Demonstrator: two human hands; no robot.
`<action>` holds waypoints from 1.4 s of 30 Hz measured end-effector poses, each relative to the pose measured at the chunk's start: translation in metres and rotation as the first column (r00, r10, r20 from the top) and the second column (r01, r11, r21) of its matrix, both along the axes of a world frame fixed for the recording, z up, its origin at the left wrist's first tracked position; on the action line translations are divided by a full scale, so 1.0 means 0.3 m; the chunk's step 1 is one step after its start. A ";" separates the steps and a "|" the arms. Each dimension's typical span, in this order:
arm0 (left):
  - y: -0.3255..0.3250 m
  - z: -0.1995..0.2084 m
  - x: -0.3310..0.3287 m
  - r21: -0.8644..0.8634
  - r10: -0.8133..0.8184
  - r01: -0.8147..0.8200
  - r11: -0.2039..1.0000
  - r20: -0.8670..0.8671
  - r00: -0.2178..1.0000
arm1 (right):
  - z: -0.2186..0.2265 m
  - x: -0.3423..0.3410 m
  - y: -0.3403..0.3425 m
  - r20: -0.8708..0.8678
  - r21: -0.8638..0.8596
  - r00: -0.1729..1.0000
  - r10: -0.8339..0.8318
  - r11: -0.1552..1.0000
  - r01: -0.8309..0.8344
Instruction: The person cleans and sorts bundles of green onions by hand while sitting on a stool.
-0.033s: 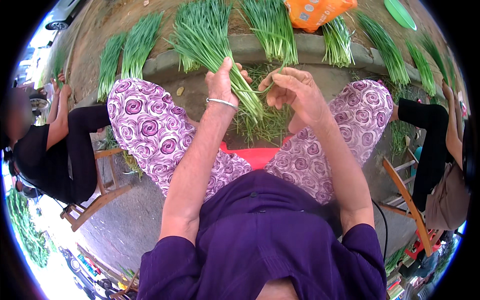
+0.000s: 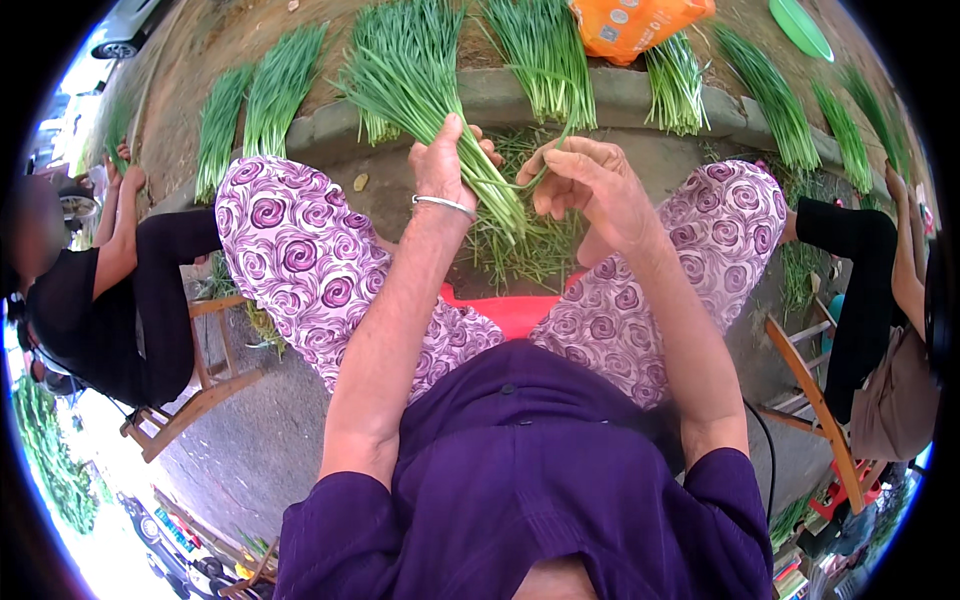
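My left hand is closed around a bunch of garlic chives. The green leaves fan out up and to the left, and the pale cut ends point down towards me. Close beside it on the right, my right hand has its thumb and forefinger pinched on a single chive blade. That blade bends away from the bunch's lower stems. Below both hands, loose chive trimmings lie scattered on the ground between my knees.
More chive bundles rest along a concrete kerb. An orange bag and a green basin are beyond it. Seated people with wooden chairs flank me. Something red shows between my thighs.
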State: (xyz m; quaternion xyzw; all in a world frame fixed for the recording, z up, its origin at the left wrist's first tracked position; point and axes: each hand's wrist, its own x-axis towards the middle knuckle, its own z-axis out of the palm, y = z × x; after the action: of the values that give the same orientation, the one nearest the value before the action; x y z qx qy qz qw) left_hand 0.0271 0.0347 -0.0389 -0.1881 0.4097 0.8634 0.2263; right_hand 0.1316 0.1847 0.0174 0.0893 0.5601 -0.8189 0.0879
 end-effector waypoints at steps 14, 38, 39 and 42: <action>-0.034 -0.001 -0.042 -0.056 0.084 -0.085 0.995 -0.034 0.996 | 0.015 0.006 -0.011 0.043 0.094 0.995 0.091 0.991 -0.095; -0.153 0.005 -0.138 0.437 0.024 0.009 0.899 -0.071 0.997 | -0.067 0.003 0.020 0.105 0.842 0.990 0.089 0.523 -0.136; -0.148 0.015 -0.135 0.476 0.011 0.021 0.879 -0.064 0.998 | -0.072 0.008 0.002 0.015 0.846 0.997 0.071 0.531 -0.051; -0.133 0.031 -0.127 0.595 -0.024 0.044 0.802 -0.041 0.999 | -0.028 0.008 -0.019 0.009 0.703 0.997 0.080 0.708 -0.063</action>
State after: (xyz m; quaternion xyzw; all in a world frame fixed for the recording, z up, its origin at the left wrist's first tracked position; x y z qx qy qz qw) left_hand -0.0109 -0.0053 -0.0295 -0.0867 0.1247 0.9470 0.2830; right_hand 0.1340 0.1791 0.0091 0.0849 0.8333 -0.5414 0.0727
